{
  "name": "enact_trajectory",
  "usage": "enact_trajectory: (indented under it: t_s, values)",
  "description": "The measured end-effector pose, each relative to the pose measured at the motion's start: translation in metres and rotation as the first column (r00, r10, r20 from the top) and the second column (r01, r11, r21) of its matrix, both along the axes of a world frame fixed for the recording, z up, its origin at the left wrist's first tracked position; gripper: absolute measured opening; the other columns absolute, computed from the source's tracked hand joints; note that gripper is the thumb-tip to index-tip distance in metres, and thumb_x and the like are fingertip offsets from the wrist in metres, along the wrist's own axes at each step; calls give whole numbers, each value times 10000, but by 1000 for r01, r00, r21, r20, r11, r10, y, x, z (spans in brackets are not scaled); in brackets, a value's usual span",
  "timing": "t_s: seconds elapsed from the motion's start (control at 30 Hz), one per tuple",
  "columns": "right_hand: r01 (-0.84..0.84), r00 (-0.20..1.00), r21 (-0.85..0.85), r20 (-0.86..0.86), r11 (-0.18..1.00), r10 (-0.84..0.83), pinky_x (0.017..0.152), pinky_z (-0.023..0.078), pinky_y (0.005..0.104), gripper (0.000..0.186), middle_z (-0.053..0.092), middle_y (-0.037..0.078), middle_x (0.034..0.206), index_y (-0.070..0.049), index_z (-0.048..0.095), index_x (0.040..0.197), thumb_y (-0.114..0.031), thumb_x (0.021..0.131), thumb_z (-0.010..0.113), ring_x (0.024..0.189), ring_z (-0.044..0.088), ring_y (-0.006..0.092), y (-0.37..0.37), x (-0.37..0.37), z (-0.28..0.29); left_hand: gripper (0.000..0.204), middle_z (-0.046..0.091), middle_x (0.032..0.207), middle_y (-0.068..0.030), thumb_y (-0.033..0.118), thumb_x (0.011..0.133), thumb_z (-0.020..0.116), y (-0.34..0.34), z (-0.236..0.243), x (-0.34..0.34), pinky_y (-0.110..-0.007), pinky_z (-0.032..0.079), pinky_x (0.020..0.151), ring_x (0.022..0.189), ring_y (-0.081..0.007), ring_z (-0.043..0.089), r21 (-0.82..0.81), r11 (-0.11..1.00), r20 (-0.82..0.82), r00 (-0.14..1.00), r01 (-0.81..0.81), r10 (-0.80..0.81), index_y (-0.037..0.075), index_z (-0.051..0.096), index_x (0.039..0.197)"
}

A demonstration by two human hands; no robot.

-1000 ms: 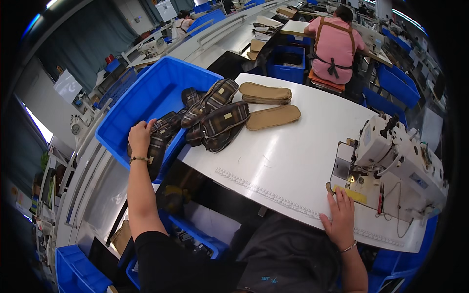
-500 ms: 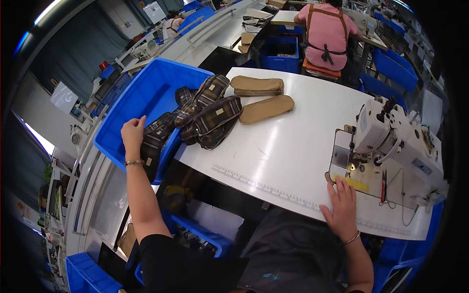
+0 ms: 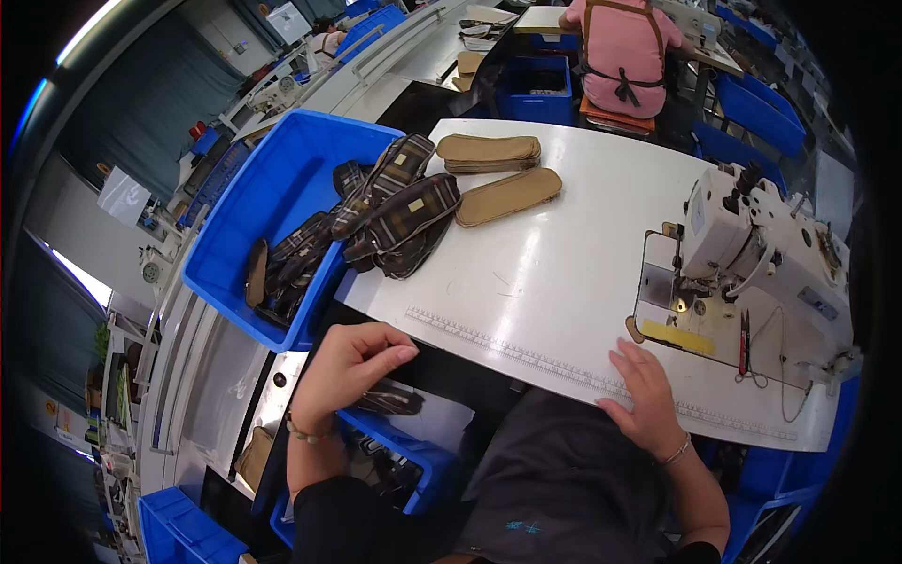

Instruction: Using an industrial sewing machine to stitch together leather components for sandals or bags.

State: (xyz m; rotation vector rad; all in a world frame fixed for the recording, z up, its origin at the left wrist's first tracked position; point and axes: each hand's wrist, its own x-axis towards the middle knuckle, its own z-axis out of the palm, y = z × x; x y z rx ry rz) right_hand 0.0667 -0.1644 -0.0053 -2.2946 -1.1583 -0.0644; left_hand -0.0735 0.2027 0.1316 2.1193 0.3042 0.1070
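Note:
My left hand (image 3: 349, 368) is over the gap in front of the blue bin, its fingers curled in and nothing visible in them. Just below it, a dark plaid piece (image 3: 387, 400) shows against a pale sheet; I cannot tell what it rests on. My right hand (image 3: 646, 395) hovers at the table's front edge with fingers apart, near the yellow strip (image 3: 678, 338) on the sewing machine bed. Several dark plaid pouches (image 3: 413, 209) are heaped across the rim of the blue bin (image 3: 246, 209) and the table. Another plaid pouch with a tan side (image 3: 256, 273) lies inside the bin.
Tan oval panels (image 3: 507, 197) lie flat beside a stack of tan panels (image 3: 489, 150). The white sewing machine (image 3: 742, 240) stands at right, with red-handled snips (image 3: 744, 343) beside it. A lower blue bin (image 3: 413, 451) sits under the table. A person in pink (image 3: 624, 56) sits ahead.
My left hand has left the bin and come down toward me; the plaid pouch near it now lies inside the bin. My right hand has drawn slightly back from the yellow strip.

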Motion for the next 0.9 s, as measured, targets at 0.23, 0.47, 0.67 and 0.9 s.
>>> enact_trajectory:
  t_s: [0.23,0.47,0.67,0.9]
  values:
    - [-161,693,472,-571,867,440,864,517,366,547,682,170,1105,11,624,1203,-328,814,807,1006,665,270,47,-19,39,131,419,502,69,174,927,704,-114,-43,78,-233,256,463,493,-14,328,-42,960,72,959,276,-272,48,698,961]
    - [-551,522,166,-696,818,493,621,481,374,254,648,125,673,26,657,872,-215,815,711,591,583,238,13,29,39,148,430,500,59,188,932,707,-161,-63,132,-237,244,462,489,-22,304,-73,942,177,933,329,-312,43,681,950]
    - [-501,370,224,-818,836,441,632,495,307,319,688,140,736,51,678,935,-244,826,731,643,612,145,-10,71,33,198,537,620,28,172,951,680,-162,-81,175,-225,369,530,587,-45,430,-25,938,58,937,346,-344,-12,703,881]
    - [-354,492,342,-723,871,484,662,511,355,312,695,169,769,48,674,876,-239,767,725,692,668,243,-13,77,11,190,691,962,-159,176,929,642,0,-114,266,-402,506,748,872,-325,661,720,675,308,946,-161,-103,33,710,1035]
